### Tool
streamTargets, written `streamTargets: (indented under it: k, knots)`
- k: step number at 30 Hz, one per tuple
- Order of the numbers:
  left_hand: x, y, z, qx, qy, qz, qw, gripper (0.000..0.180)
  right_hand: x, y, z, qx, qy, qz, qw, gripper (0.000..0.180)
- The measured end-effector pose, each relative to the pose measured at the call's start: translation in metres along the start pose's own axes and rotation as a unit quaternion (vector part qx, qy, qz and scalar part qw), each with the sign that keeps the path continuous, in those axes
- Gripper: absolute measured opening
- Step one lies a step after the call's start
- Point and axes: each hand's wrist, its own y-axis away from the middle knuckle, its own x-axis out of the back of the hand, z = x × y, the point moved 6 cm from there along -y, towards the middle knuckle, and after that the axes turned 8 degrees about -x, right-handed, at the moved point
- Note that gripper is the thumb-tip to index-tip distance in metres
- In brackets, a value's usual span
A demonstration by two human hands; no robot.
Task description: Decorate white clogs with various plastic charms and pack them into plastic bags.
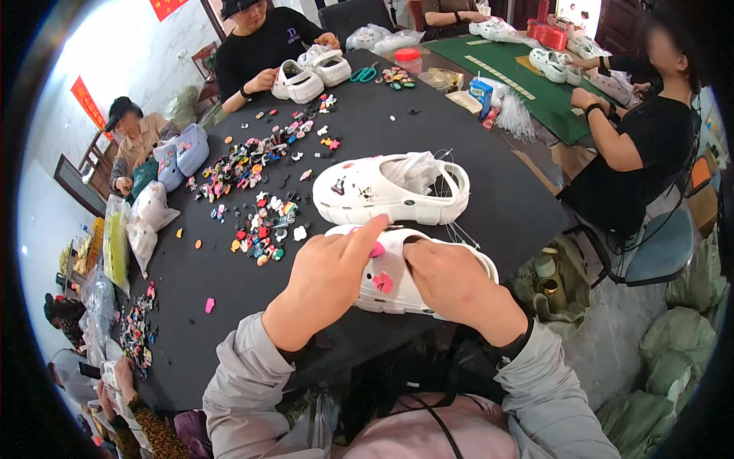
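Observation:
A white clog (405,301) lies in front of me with its toe to the left, a pink flower charm (383,282) on its upper. My left hand (325,279) is closed at the toe, its fingertips on a bright pink charm (377,249) against the upper. Into the clog's foot opening reaches my right hand (455,283), gripping the shoe from inside; its fingertips are hidden. Just beyond stands a second white clog (344,197) with charms on its toe, clear plastic stuffing inside and a thin tie at its heel strap.
Many loose charms (264,229) lie in piles across the black table (229,329). Teal scissors (365,73) and a red-lidded jar (408,60) are at the far side. Several people work around, one holding white clogs (300,83). A blue chair (665,243) stands right.

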Motion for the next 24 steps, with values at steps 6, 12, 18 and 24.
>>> streamTargets:
  k: [6, 12, 18, 24]
  knots:
    - [0.002, 0.004, 0.000, 0.039, 0.032, 0.012, 0.999, 0.065, 0.000, 0.003, -0.001, 0.007, 0.006, -0.004, 1.000, 0.007]
    - [-0.002, 0.007, -0.003, 0.053, 0.019, 0.015, 0.998, 0.070, -0.001, 0.002, 0.001, 0.011, 0.009, -0.001, 1.000, 0.009]
    - [0.005, -0.005, -0.001, 0.026, -0.003, -0.044, 0.999, 0.070, 0.000, 0.002, 0.002, 0.019, -0.002, 0.000, 1.000, 0.010]
    - [-0.006, -0.014, 0.010, -0.009, -0.084, -0.078, 0.993, 0.064, 0.001, 0.003, 0.002, 0.025, -0.005, -0.021, 0.999, 0.011]
